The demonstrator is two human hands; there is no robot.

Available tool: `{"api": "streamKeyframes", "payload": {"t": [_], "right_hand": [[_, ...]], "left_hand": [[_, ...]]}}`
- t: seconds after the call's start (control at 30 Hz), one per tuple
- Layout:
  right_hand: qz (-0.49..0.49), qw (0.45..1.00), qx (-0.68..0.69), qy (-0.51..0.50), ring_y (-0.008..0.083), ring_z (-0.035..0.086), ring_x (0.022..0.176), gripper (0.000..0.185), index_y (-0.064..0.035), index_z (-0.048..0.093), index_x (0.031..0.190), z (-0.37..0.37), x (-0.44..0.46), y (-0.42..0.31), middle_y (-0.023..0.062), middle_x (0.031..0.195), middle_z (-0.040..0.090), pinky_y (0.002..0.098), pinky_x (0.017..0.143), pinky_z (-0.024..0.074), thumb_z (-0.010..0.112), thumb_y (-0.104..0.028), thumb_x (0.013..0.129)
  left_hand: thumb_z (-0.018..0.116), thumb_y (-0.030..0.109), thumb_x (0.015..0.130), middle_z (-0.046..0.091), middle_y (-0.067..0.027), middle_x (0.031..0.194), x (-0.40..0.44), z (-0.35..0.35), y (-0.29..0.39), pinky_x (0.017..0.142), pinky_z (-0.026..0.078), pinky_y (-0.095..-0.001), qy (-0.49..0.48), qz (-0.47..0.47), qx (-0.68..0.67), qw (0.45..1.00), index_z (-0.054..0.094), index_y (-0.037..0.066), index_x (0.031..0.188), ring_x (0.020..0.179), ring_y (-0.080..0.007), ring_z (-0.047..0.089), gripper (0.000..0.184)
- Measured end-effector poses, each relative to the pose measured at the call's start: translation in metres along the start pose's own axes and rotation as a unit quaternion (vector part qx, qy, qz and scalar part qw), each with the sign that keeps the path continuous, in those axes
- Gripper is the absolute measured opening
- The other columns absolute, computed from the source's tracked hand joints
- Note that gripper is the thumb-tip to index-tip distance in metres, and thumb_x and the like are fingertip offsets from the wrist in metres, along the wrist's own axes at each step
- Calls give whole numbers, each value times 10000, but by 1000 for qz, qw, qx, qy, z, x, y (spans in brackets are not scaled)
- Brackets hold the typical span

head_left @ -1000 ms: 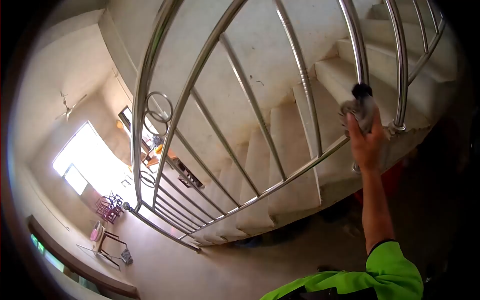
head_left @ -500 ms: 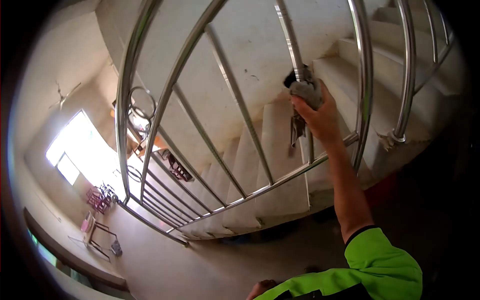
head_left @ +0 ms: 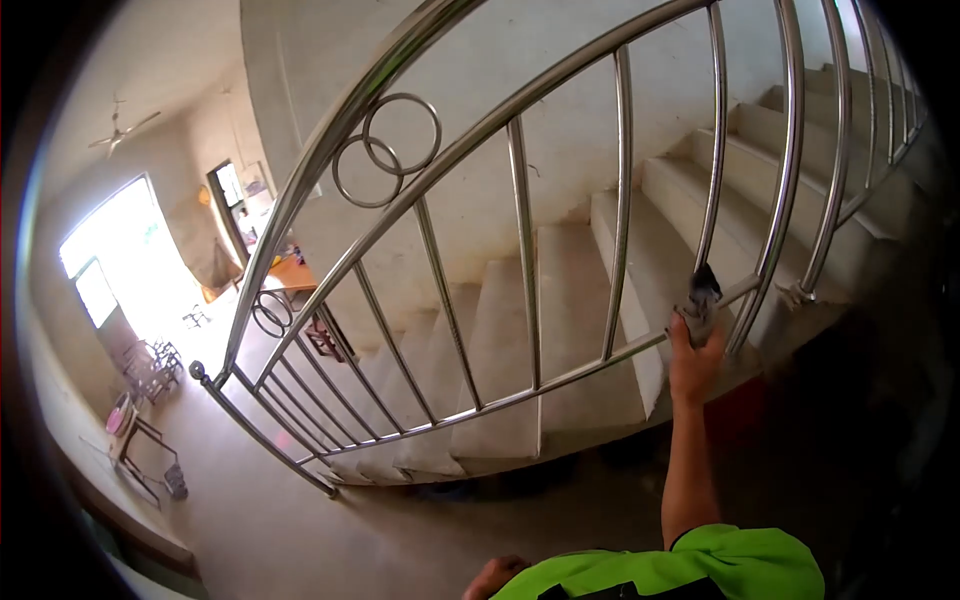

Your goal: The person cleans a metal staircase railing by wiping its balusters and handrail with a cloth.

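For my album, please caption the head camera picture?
Right hand holds a grey cloth against a metal stair railing.

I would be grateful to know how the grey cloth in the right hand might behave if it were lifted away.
The grey cloth would probably flop, since it looks bunched at the lower end of an upright bar. It seems light, being small enough for the right hand alone.

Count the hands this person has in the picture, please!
2. The right hand holds a cloth at the lower end of a railing post. The left hand is at the bottom edge, beside the green sleeve, partly cut off.
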State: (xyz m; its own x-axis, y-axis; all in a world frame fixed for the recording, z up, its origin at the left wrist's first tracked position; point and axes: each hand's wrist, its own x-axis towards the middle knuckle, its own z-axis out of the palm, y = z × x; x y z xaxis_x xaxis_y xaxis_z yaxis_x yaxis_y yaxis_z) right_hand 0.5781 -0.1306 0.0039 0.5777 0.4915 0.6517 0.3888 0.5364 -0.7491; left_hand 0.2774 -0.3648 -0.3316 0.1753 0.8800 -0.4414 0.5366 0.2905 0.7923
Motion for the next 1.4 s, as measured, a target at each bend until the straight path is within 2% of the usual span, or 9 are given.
{"api": "streamKeyframes", "payload": {"t": [0.1, 0.2, 0.23, 0.3, 0.4, 0.53, 0.77, 1.2, 1.4], "right_hand": [[-60, 990, 121, -31, 120, 600, 858, 258, -14, 593, 1076, 28, 13, -39, 41, 988, 646, 272, 782, 479, 679, -149, 874], [-133, 982, 133, -14, 124, 608, 839, 268, -17, 590, 1074, 72, 62, -94, 46, 928, 661, 280, 771, 484, 680, -179, 880], [-209, 976, 61, 14, 143, 615, 811, 292, -18, 586, 1062, 85, 79, -115, 66, 902, 663, 291, 757, 488, 684, -222, 877], [-226, 972, 64, -23, 177, 640, 821, 353, -26, 580, 1053, 115, 110, -128, 90, 915, 675, 317, 735, 502, 704, -287, 849], [-211, 974, -35, 71, 174, 640, 828, 360, -29, 585, 1067, 151, 106, -127, 87, 918, 676, 326, 740, 503, 710, -278, 839], [-124, 991, 52, 14, 158, 631, 847, 385, -24, 596, 1084, 152, 115, -109, 63, 939, 676, 316, 757, 497, 735, -263, 815], [-114, 993, 3, 23, 133, 583, 811, 399, -26, 618, 1062, 149, 108, -119, 36, 923, 652, 294, 751, 470, 742, -314, 816], [-99, 981, -150, 73, 237, 646, 911, 433, -12, 577, 1138, 140, 39, -66, 124, 998, 677, 326, 801, 478, 690, -319, 854], [-57, 988, -137, 33, 196, 644, 903, 355, -45, 586, 1144, 127, -7, -75, 94, 991, 681, 307, 808, 475, 670, -262, 876]], "left_hand": [[593, 377, 880, 698, -134, 844, -9, -33, -25, 774, 515, -339, 31, 17, 1, 999, 695, 66, 995, 835, -214, 683, 347], [596, 357, 879, 696, -124, 812, -35, -69, -26, 726, 517, -314, 18, 30, -88, 995, 693, 51, 958, 791, -181, 683, 331], [596, 357, 879, 696, -124, 812, -40, -79, -33, 726, 517, -314, 12, 27, -83, 996, 693, 51, 958, 791, -181, 683, 331], [611, 336, 870, 696, -110, 785, -46, -92, -47, 691, 516, -294, 12, 22, -27, 999, 688, 37, 946, 753, -159, 678, 318], [628, 339, 859, 693, -110, 771, -59, -104, -54, 669, 511, -301, 33, -3, -86, 996, 688, 30, 954, 718, -167, 669, 328], [612, 256, 905, 700, -111, 864, -64, -112, -68, 716, 504, -279, 29, -7, -128, 991, 668, -24, 1012, 786, -124, 632, 305], [616, 306, 889, 696, -119, 873, -46, -132, -71, 723, 507, -324, 22, 47, -104, 993, 680, 36, 1027, 779, -211, 651, 309], [610, 381, 854, 691, -165, 857, 47, -213, -66, 739, 511, -376, 62, 61, -25, 996, 683, 38, 1020, 811, -300, 675, 387], [599, 376, 860, 687, -184, 963, 69, -244, -73, 812, 500, -379, -52, 69, -5, 996, 677, 34, 1039, 911, -326, 662, 394]]}}
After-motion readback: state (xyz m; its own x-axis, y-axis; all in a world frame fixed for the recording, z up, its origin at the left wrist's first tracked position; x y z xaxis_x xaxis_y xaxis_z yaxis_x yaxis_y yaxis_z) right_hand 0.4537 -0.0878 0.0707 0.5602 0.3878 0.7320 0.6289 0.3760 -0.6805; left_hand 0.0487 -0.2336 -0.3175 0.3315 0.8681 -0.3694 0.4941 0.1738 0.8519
